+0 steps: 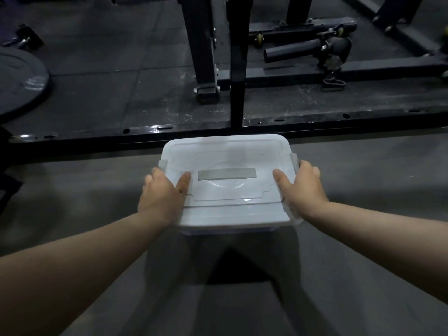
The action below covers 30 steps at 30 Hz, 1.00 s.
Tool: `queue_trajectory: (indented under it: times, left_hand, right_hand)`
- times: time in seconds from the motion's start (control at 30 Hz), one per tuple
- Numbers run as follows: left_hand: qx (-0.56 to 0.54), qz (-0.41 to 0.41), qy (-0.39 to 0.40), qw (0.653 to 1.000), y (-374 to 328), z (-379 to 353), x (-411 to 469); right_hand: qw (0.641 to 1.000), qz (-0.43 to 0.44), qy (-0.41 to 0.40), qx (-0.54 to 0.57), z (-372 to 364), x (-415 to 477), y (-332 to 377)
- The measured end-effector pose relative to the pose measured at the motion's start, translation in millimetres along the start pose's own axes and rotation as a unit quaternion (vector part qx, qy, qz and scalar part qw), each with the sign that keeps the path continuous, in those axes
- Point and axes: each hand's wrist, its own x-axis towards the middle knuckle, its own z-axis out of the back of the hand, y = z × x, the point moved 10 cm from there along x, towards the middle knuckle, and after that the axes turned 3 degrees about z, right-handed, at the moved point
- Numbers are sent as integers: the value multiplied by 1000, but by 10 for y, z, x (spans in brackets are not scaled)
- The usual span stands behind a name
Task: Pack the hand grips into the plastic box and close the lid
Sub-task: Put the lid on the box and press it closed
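the plastic box [230, 215] is between both hands, long side going left to right, lid [228, 151] on top. the left hand [161, 197] and right hand [303, 187] each grip one short end, thumbs flat on the lid. a grey clip [163, 164] sits right by each hand. the hand grips may be inside; i can't see.

Plastic box [228, 166] contents hidden by lid

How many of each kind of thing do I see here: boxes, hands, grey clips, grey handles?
Plastic box: 1
Hands holding it: 2, left hand and right hand
Grey clips: 2, left clip and right clip
Grey handle: 1
Total: 6
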Motion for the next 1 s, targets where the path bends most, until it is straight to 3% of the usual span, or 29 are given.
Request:
queue_trajectory:
  times: [0.17, 0.37, 0.73, 0.87, 1.0]
  left_hand:
    - [9, -3, -2, 1000, -13, 2, 4]
    - [25, -6, -10, 1000, -17, 2, 12]
    - [100, -6, -33, 994, -96, -1, -9]
    - [166, 1, 56, 985, -116, -92, 62]
    - [165, 28, 141, 976, -58, -75, 5]
  right_hand:
    - [998, 0, 26, 58, -55, 30, -18]
    - [998, 34, 10, -43, -30, 22, 95]
    - [988, 71, 27, -132, -157, -14, 242]
    - [986, 69, 36, -146, -156, -13, 290]
    - [980, 65, 73, -175, -142, -75, 337]
